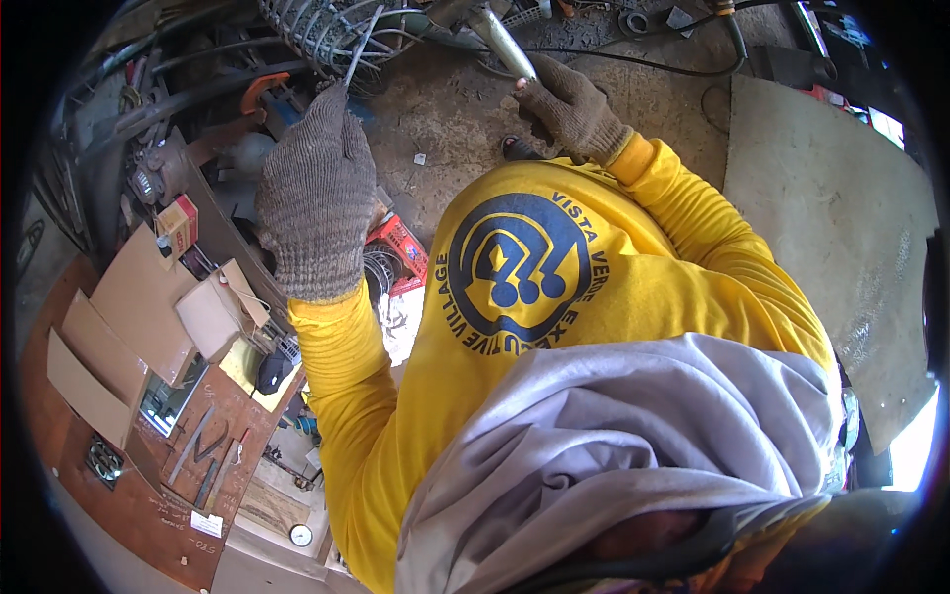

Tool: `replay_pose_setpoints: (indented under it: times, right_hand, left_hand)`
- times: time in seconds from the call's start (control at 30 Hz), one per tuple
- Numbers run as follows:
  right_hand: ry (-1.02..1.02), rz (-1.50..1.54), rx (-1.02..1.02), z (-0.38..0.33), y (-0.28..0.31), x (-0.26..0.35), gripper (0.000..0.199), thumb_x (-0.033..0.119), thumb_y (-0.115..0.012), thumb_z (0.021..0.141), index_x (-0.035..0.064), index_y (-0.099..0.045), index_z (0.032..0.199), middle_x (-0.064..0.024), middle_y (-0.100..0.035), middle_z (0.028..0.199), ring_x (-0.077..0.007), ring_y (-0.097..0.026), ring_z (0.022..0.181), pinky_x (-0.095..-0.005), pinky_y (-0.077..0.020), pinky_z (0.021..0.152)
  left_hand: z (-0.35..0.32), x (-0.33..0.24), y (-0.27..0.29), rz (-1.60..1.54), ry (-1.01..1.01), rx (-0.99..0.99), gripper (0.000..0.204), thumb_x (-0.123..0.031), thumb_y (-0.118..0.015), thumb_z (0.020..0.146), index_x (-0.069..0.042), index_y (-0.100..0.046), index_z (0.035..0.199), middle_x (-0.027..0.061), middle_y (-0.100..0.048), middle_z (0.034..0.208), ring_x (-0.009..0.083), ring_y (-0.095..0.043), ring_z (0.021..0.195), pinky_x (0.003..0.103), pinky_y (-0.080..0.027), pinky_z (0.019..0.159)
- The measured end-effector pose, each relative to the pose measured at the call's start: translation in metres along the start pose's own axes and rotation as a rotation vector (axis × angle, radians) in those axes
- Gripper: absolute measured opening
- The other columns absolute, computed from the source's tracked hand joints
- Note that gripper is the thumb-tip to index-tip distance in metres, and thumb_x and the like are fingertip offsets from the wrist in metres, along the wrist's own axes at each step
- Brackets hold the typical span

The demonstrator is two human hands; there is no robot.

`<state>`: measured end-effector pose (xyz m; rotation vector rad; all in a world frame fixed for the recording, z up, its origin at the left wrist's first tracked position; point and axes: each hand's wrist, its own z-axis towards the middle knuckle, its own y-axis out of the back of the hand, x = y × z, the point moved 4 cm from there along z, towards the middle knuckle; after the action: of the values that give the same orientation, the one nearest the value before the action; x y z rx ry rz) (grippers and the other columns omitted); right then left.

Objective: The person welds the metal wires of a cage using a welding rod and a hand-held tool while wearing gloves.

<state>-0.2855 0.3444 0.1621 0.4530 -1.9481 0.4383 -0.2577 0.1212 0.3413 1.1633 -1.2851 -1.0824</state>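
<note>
My left hand, in a grey-brown knitted glove, has its fingers closed at the end of a thin metal rod. The rod slants up across a rounded cage of bent metal rods at the top edge. My right hand, in a matching glove with a worn fingertip, is closed round the lower end of a shiny metal tube. Its upper end meets a dull metal part at the frame's edge, beside the cage. What that part is, I cannot tell.
Beneath is a stained concrete floor with a black hose across it. A large grey sheet stands at right. On the left, a brown workbench carries cardboard boxes and hand tools. A red box lies beyond my left wrist.
</note>
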Motion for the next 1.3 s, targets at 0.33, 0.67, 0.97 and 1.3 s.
replay_pose_setpoints:
  times: [0.33, 0.67, 0.97, 1.3]
  right_hand:
    - [0.200, 0.203, -0.176, -0.003, 0.005, 0.004, 0.053, 0.038, -0.059, 0.102, 0.0049, -0.049, 0.143, -0.0048, -0.066, 0.085, -0.0093, -0.063, 0.069, -0.0252, -0.0545, 0.061]
    - [0.036, 0.280, -0.178, -0.010, -0.004, 0.010, 0.049, 0.036, -0.062, 0.101, 0.0059, -0.053, 0.139, -0.0031, -0.063, 0.083, -0.0078, -0.060, 0.068, -0.0244, -0.0497, 0.057]
    - [-0.058, 0.312, -0.104, -0.015, 0.000, 0.009, 0.053, 0.042, -0.061, 0.101, 0.0056, -0.053, 0.139, -0.0015, -0.060, 0.078, -0.0087, -0.056, 0.063, -0.0237, -0.0484, 0.057]
    - [-0.074, 0.262, -0.094, -0.015, -0.003, -0.006, 0.052, 0.043, -0.060, 0.101, 0.0053, -0.055, 0.137, -0.0031, -0.062, 0.078, -0.0092, -0.059, 0.061, -0.0248, -0.0497, 0.054]
  left_hand:
    - [0.008, -0.003, 0.002, 0.097, -0.070, 0.099, 0.030, -0.017, -0.061, 0.096, -0.008, -0.067, 0.124, 0.0155, -0.072, 0.105, 0.0326, -0.071, 0.096, 0.041, -0.056, 0.086]
    - [0.007, 0.001, 0.004, 0.200, -0.030, 0.180, 0.032, -0.015, -0.061, 0.095, -0.010, -0.066, 0.125, 0.0149, -0.073, 0.106, 0.0304, -0.072, 0.097, 0.040, -0.057, 0.086]
    - [0.015, 0.001, 0.009, 0.090, -0.095, 0.118, 0.031, -0.014, -0.063, 0.094, -0.012, -0.067, 0.125, 0.0142, -0.073, 0.107, 0.0324, -0.071, 0.097, 0.041, -0.056, 0.086]
    - [0.013, 0.001, 0.010, 0.097, -0.129, 0.060, 0.030, -0.014, -0.062, 0.095, -0.011, -0.067, 0.124, 0.0162, -0.072, 0.103, 0.0330, -0.071, 0.096, 0.040, -0.056, 0.086]
